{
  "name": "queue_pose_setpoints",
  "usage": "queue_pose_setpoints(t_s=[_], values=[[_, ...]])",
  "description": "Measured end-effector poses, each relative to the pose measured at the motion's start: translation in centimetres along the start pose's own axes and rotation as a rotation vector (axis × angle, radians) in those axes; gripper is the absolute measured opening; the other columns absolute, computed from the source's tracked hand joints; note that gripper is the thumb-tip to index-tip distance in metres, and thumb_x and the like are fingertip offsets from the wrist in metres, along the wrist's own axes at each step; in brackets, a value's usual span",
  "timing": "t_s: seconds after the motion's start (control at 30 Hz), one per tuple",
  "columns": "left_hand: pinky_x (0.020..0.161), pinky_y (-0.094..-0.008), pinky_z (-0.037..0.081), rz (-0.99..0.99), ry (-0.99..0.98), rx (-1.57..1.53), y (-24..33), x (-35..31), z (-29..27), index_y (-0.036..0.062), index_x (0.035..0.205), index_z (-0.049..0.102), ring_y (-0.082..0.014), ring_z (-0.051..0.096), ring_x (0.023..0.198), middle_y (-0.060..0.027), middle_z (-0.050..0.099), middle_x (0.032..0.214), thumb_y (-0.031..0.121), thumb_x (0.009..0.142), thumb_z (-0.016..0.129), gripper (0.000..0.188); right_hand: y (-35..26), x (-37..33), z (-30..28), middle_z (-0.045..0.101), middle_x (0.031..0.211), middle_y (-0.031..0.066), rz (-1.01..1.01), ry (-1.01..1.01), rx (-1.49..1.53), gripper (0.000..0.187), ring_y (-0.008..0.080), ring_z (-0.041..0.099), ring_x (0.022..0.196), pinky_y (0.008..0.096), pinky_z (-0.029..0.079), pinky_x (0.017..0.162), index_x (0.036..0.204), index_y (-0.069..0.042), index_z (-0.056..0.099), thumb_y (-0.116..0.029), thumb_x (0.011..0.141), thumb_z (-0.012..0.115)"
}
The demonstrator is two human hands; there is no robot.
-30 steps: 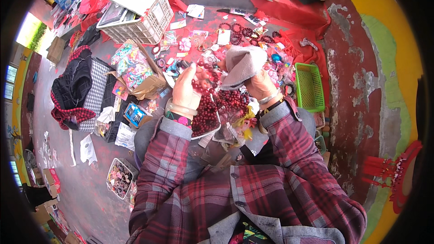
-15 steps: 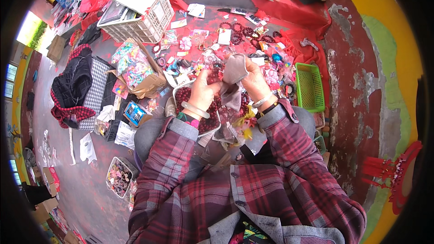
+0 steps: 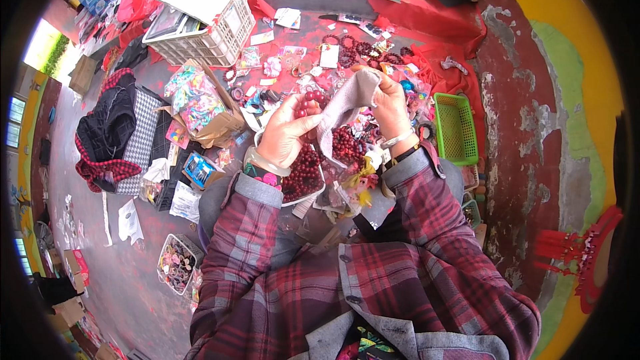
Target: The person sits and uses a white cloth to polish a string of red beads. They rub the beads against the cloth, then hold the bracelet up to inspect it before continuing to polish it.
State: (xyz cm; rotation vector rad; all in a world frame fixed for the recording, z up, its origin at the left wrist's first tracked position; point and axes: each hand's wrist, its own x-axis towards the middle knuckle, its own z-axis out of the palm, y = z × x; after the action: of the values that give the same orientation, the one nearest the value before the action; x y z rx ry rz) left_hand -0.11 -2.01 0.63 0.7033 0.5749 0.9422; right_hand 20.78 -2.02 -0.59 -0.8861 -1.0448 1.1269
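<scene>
My left hand [image 3: 285, 136] is closed on a string of dark red beads [image 3: 314, 97], some of which stick up past its fingers. Its thumb reaches to the edge of a greyish cloth [image 3: 348, 101]. My right hand [image 3: 392, 112] grips the upper end of this cloth, which hangs in a curve between both hands. Below them stands a white basket [image 3: 322, 189] full of dark red bead strings [image 3: 301, 179]. More red beads [image 3: 347, 147] and a yellow trinket [image 3: 363, 180] lie beside it, under the cloth.
A green basket [image 3: 457, 128] stands at the right by the peeling red wall. Left are an open carton [image 3: 223, 123] of colourful bags and a white crate [image 3: 230, 30]. A small basket [image 3: 179, 263] of hair ties sits lower left. Trinkets cover the red cloth ahead.
The cloth has spread into a curve as my right hand lifted slightly right. My left hand has shifted left, and red beads now show in its fingers.
</scene>
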Motion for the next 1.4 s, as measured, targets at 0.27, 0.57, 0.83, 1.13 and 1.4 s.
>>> queue_pose_setpoints(t_s=[0.27,0.57,0.83,1.13,1.4], values=[[0.075,-0.0225,0.044,0.226,-0.125,0.423,0.4,-2.8,8.5,-0.001,0.109,0.046,-0.0081,0.051,0.081,-0.001,0.05,0.088,-0.002,0.081,0.058,0.031,-0.5,-3.8,4.9,0.058,0.086,0.0054,0.425,0.161,0.888,0.033,0.0153,0.058,0.07,0.0291,0.049,0.061,0.105,-0.002,0.052,-0.03,0.087,0.055],[0.06,-0.0259,0.043,-0.02,-0.077,-0.052,1.4,-2.4,4.5,0.0007,0.106,0.051,-0.0186,0.059,0.075,-0.01,0.059,0.081,0.026,0.096,0.039,0.03,-6.7,-4.8,8.5,0.05,0.069,0.0003,0.312,-0.006,0.878,0.028,0.0086,0.05,0.058,0.023,0.041,0.05,0.084,-0.008,0.053,-0.035,0.09,0.046],[0.049,-0.0202,0.044,0.021,0.09,0.396,-1.1,-0.3,1.4,0.0031,0.104,0.054,-0.0125,0.057,0.055,-0.0049,0.057,0.068,0.025,0.093,0.047,0.026,-2.9,-4.1,8.0,0.054,0.072,0.004,0.508,0.026,0.676,0.036,0.0136,0.054,0.06,0.026,0.045,0.054,0.085,-0.007,0.055,-0.041,0.091,0.045],[0.073,-0.0357,0.047,0.522,0.24,1.044,-1.1,0.3,1.8,-0.0017,0.107,0.057,-0.0306,0.059,0.083,-0.0188,0.06,0.09,0.011,0.087,0.052,0.024,0.2,-4.2,6.1,0.053,0.116,0.0078,0.7,-0.201,0.948,0.047,0.0196,0.055,0.101,0.0347,0.044,0.091,0.126,-0.01,0.043,-0.043,0.092,0.043],[0.08,-0.0344,0.042,0.86,0.246,1.685,-0.2,0.2,2.0,0.0034,0.105,0.062,-0.0266,0.054,0.085,-0.013,0.057,0.088,0.012,0.084,0.056,0.024,-3.4,-4.9,9.0,0.057,0.088,0.0047,0.028,-0.129,0.021,0.036,0.0186,0.058,0.079,0.0357,0.049,0.074,0.102,-0.005,0.052,-0.038,0.089,0.047]])
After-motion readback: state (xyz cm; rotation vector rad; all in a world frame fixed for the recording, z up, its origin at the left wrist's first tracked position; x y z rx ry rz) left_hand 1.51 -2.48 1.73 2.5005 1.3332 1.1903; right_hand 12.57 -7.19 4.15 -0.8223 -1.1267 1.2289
